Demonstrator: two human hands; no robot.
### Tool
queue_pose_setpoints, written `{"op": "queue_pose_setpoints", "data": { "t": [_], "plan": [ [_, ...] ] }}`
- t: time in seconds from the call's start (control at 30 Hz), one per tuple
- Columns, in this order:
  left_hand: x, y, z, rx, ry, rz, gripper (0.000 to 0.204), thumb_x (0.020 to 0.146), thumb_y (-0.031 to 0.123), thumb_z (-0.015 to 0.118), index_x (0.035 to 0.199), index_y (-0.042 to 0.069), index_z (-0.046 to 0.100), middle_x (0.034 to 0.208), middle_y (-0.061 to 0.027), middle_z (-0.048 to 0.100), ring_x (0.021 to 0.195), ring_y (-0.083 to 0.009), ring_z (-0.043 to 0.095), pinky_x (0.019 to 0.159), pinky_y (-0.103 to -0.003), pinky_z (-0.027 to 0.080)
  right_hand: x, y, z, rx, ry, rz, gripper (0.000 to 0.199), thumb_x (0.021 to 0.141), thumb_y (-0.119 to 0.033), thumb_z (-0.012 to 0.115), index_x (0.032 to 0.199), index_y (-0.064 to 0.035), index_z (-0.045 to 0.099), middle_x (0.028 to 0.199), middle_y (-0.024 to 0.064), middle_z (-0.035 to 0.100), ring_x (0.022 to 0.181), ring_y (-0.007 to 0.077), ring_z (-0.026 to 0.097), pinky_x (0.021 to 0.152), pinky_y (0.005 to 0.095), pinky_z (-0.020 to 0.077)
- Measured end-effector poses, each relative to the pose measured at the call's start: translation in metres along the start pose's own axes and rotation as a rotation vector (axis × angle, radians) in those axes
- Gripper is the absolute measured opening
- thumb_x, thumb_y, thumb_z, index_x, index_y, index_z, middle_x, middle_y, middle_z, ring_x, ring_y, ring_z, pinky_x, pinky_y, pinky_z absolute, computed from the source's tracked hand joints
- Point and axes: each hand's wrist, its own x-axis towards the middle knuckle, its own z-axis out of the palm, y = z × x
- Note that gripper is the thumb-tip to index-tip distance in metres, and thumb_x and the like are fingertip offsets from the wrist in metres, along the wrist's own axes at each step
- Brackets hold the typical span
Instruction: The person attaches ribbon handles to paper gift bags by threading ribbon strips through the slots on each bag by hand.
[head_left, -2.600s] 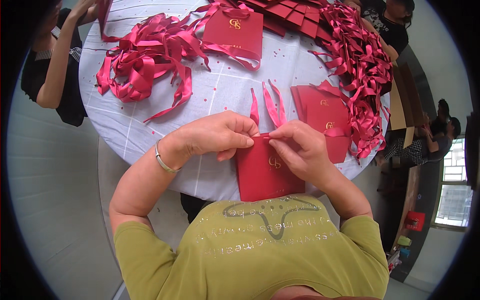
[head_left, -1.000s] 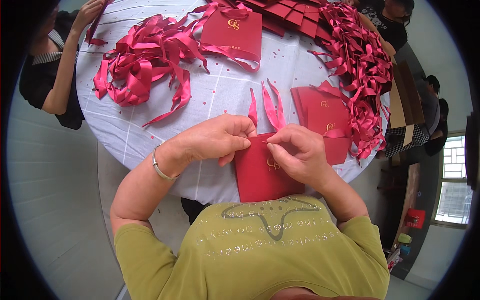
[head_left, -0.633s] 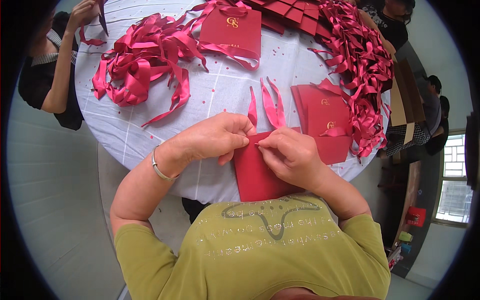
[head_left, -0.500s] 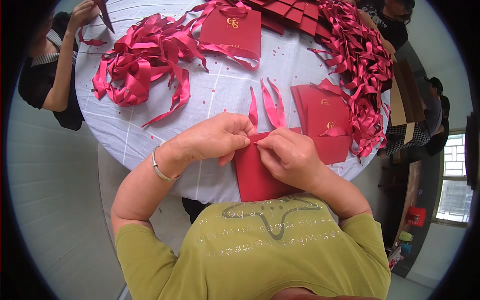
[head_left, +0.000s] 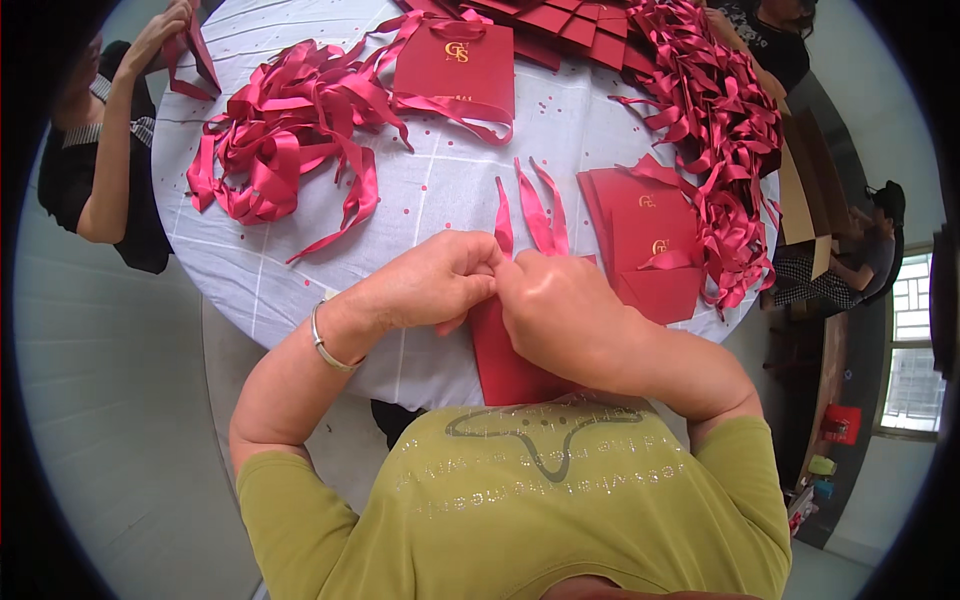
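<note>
A red paper bag lies on the table edge close to my body. My left hand is closed in a pinch at its top left corner. Curled over the same edge, my right hand has its fingertips against those of the left, closed on a ribbon end that the fingers now cover. Beyond the bag's top edge, pink ribbon sticks out in loose, pointed lengths. To the right sits a small stack of red bags, close to my right hand.
A heap of pink ribbons covers the table's left side, beside a finished-looking bag. Many beribboned bags are piled along the right edge. Small red dots lie scattered on the white tablecloth. Another person handles a bag at left.
My right hand has turned over and moved left against my left fingers, hiding the small ribbon tip it pinched. The person at left has raised their bag.
</note>
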Motion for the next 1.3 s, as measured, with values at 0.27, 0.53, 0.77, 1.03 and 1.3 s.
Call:
{"op": "queue_pose_setpoints", "data": {
  "t": [0.27,0.53,0.77,1.03,1.3],
  "plan": [
    [0.001,-0.003,0.000,-0.063,-0.014,-0.004,0.009,0.093,0.000,0.049,0.099,-0.003,0.055,0.074,-0.0046,0.058,0.044,-0.0099,0.048,0.039,-0.026,0.038,0.010,0.016,-0.002,0.241,-0.118,0.021,0.009,0.074,-0.004,0.060,0.078,0.0028,0.063,0.075,0.0214,0.064,0.067,0.0374,0.065,0.057,0.0463,0.0520],
    [0.000,0.000,0.001,-0.045,-0.021,-0.003,0.011,0.093,0.003,0.050,0.103,-0.001,0.054,0.076,-0.0031,0.059,0.044,-0.0075,0.047,0.039,-0.022,0.036,0.008,0.034,0.001,0.456,-0.017,0.079,0.013,0.073,-0.011,0.075,0.078,-0.0024,0.066,0.070,0.0154,0.064,0.065,0.0312,0.065,0.059,0.0413,0.0509],
    [-0.001,0.003,0.013,-0.023,0.019,0.099,0.017,0.092,0.003,0.055,0.108,-0.003,0.057,0.074,-0.0017,0.061,0.044,-0.0057,0.048,0.039,-0.021,0.036,0.019,0.074,-0.020,0.912,-0.286,0.209,0.016,0.085,-0.014,0.069,0.093,0.0004,0.067,0.082,0.0046,0.067,0.077,0.0117,0.063,0.067,0.0274,0.0491],
    [0.001,-0.016,0.024,0.359,0.318,0.386,0.016,0.083,-0.003,0.066,0.096,-0.002,0.057,0.076,0.0006,0.062,0.063,0.0006,0.052,0.051,-0.016,0.040,0.050,0.088,-0.017,0.914,-0.823,0.269,0.020,0.081,-0.014,0.068,0.099,-0.0054,0.066,0.072,-0.0024,0.058,0.060,0.0080,0.051,0.051,0.0246,0.0389],
    [-0.006,-0.005,0.030,0.176,0.305,0.318,0.023,0.080,-0.005,0.070,0.090,0.002,0.052,0.079,0.0025,0.058,0.061,0.0029,0.048,0.049,-0.014,0.037,0.045,0.081,0.003,1.281,-0.793,0.380,0.025,0.075,-0.009,0.073,0.099,-0.0073,0.066,0.073,-0.0011,0.060,0.058,0.0078,0.051,0.049,0.0245,0.0378]
  ]
}}
